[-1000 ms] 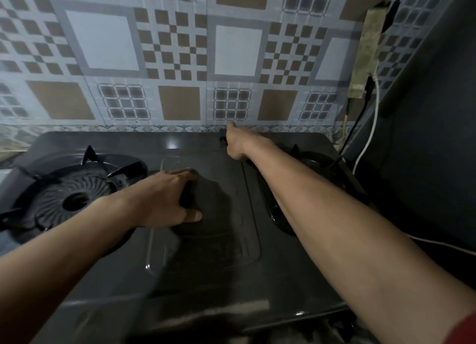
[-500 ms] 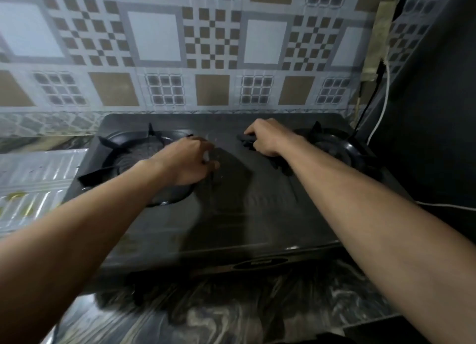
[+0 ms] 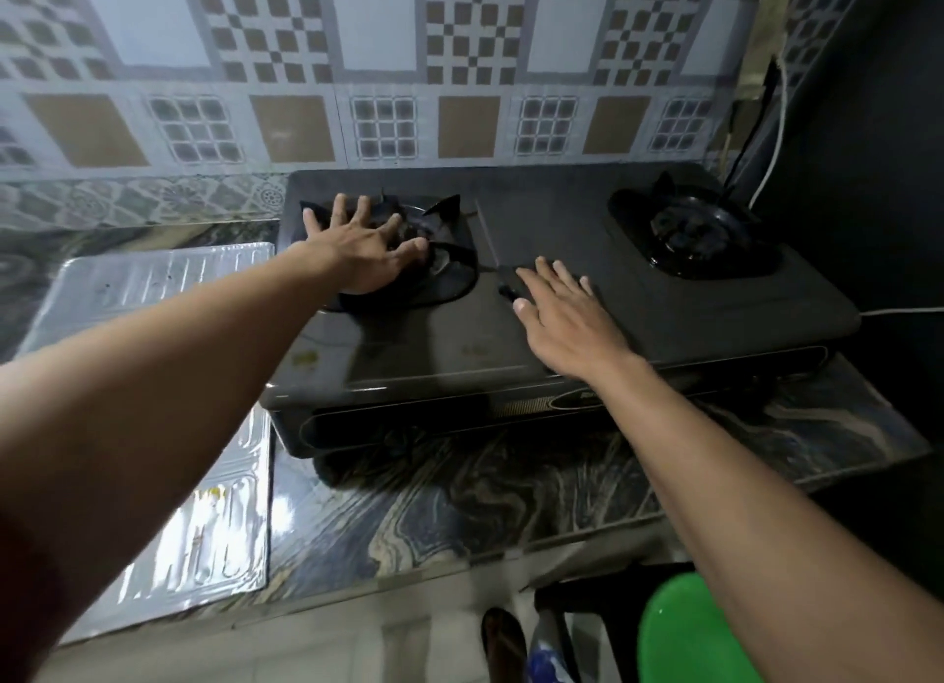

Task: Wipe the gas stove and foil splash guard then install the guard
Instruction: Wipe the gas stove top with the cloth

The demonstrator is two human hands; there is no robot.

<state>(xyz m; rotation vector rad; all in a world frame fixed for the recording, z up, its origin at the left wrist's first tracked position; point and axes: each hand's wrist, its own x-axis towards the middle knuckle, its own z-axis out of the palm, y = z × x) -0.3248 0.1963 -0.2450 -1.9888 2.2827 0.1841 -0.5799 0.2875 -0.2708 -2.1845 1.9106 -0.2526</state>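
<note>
Stove (image 3: 715, 319): black, two burners, centre of frame, sitting on the marbled counter (image 3: 511, 493), back edge near the tiled wall (image 3: 383, 69).

Guard (image 3: 153, 279): foil sheet lying flat on the counter, left of frame, its right edge just beside the stove. Not installed.

Left hand (image 3: 357, 253): over the left burner (image 3: 449, 273), fingers splayed wide on the grate. Grip fully open, holds nothing.

Right hand (image 3: 567, 319): palm down on the flat middle panel, fingers straight and together. Grip open, nothing in it. A small dark thing (image 3: 508, 284) lies by the thumb and forefinger. It may be a cloth or a stove part, too dark to tell.

Right burner (image 3: 689, 233): untouched, upper right. A white cable (image 3: 774, 135) hangs down the wall behind it.

Green round item (image 3: 684, 631), lower right, below counter level.

Judgement: the step in hand is the stove wipe, with the guard wipe and fitting to follow. No cloth is plainly visible in either hand.

To do it well:
- Get a cloth under the flat right palm and work from the back edge forward.
- Use the left hand to steady the stove or lift the grate, so the well under it gets wiped.
- Keep strokes clear of the cable.
- Handle the foil lightly. It looks thin and will likely crease.
</note>
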